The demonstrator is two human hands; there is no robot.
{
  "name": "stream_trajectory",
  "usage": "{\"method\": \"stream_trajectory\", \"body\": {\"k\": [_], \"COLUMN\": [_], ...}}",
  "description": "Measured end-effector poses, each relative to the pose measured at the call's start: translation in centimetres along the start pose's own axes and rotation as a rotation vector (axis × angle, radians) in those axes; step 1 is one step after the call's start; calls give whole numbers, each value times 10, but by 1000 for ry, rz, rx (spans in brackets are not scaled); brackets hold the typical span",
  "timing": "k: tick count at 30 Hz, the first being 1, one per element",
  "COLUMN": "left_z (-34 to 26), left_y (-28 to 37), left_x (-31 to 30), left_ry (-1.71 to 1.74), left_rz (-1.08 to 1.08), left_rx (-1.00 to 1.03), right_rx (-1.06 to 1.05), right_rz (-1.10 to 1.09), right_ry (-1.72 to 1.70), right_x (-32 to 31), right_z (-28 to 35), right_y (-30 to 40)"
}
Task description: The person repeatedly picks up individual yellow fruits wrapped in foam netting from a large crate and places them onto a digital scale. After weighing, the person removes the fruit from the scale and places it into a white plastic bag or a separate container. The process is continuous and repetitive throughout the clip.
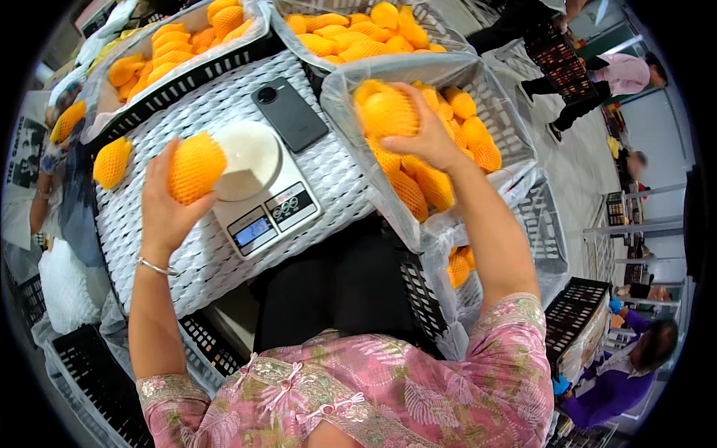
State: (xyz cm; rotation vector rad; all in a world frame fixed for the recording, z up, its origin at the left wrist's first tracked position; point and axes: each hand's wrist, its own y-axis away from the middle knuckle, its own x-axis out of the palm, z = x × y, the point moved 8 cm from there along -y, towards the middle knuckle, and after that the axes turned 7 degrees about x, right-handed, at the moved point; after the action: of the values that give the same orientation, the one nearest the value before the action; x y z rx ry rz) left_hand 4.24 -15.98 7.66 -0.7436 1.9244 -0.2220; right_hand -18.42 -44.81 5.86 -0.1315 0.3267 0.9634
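My left hand (168, 193) holds a fruit in a yellow foam net (197, 168) just left of the weighing plate of a white digital kitchen scale (266, 193). The plate (255, 159) bears nothing, and a shadow falls across it. Over the lined crate (482, 73) at the right, my right hand (423, 131) grips another netted fruit (386, 109), slightly blurred. Several netted fruits (473, 131) lie in that crate below the hand. Near the left edge of the padded work surface rests a single netted fruit (112, 162).
A dark smartphone (290, 115) lies behind the scale. Lined crates of netted fruit stand at the back left (112, 115) and back centre (319, 61). At the far left a person's hand is near a netted fruit (68, 121). Co-workers carry black crates (560, 61) at the right.
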Motion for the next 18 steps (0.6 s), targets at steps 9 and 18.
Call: {"method": "stream_trajectory", "body": {"k": [9,18], "left_z": [6,115], "left_y": [-1,63], "left_x": [54,-29], "left_ry": [35,9], "left_rz": [206,-243], "left_rx": [-150,-281], "right_rx": [807,629], "right_rz": [-402,-165], "right_ry": [414,1125], "right_x": [-155,-232], "right_z": [-148,-231], "right_y": [59,46]}}
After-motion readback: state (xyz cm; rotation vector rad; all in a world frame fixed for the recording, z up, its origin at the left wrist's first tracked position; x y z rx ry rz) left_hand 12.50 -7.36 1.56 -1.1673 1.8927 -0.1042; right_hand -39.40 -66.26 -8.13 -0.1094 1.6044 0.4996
